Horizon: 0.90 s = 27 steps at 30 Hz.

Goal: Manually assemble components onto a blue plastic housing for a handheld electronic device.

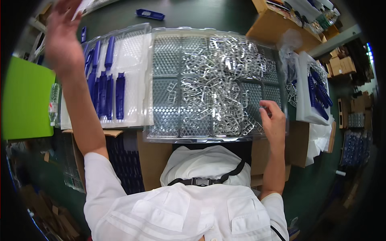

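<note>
My left hand (64, 50) is raised at the far left, above the white tray (136, 96). It is smeared by motion, and a white edge shows beside its fingers. Several dark blue plastic handles (120, 96) lie lengthwise in that tray. My right hand (274, 122) hovers over the right front of a clear compartmented tray (164, 54). Its thumb and forefinger are curled together, and anything between them is too small to make out. Small shiny bent metal pieces (229, 64) are heaped across the clear tray's middle compartments, with a few scattered in the left ones.
One blue handle (150, 14) lies on the green table behind the trays. A wooden box (271, 24) stands at the back right. A white foam box (303, 88) with blue tools sits at the right. A plastic bottle (53, 104) and a bright green panel (26, 98) are at the left.
</note>
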Tool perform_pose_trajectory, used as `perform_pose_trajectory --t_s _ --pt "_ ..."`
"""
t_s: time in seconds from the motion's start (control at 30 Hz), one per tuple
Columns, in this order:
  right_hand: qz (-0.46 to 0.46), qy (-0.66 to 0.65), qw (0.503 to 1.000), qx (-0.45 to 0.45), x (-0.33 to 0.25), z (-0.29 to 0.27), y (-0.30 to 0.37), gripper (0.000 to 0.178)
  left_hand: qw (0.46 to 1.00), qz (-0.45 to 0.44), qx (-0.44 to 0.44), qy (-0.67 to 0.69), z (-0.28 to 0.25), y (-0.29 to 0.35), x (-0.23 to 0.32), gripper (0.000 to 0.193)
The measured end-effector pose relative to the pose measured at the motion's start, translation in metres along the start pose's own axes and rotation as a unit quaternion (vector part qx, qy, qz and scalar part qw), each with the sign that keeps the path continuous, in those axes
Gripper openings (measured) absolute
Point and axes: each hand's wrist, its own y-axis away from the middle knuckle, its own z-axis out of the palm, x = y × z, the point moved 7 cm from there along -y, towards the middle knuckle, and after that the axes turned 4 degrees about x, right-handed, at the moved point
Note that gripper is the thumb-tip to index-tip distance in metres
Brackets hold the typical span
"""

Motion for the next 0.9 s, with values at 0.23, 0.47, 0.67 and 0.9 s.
perform_pose_trajectory --t_s 0.23,0.47,0.67,0.9 --pt "-0.131 0.159 0.977 -0.052 -0.01 0.051 -0.044 0.037 0.977 0.134 0.163 0.035 -0.147 0.187 0.114 0.028" --pt "-0.154 0.199 0.962 -0.108 0.01 0.052 -0.058 0.036 0.827 -0.317 0.297 -0.357 -0.316 0.416 0.005 0.022" --pt "-0.186 0.255 0.941 -0.123 0.0 0.06 -0.061 0.031 0.691 -0.458 0.033 -0.558 -0.386 0.551 -0.077 0.024" --pt "-0.304 0.329 0.887 -0.109 -0.019 0.058 -0.043 0.028 0.706 -0.395 -0.218 -0.545 -0.327 0.557 -0.202 0.037"
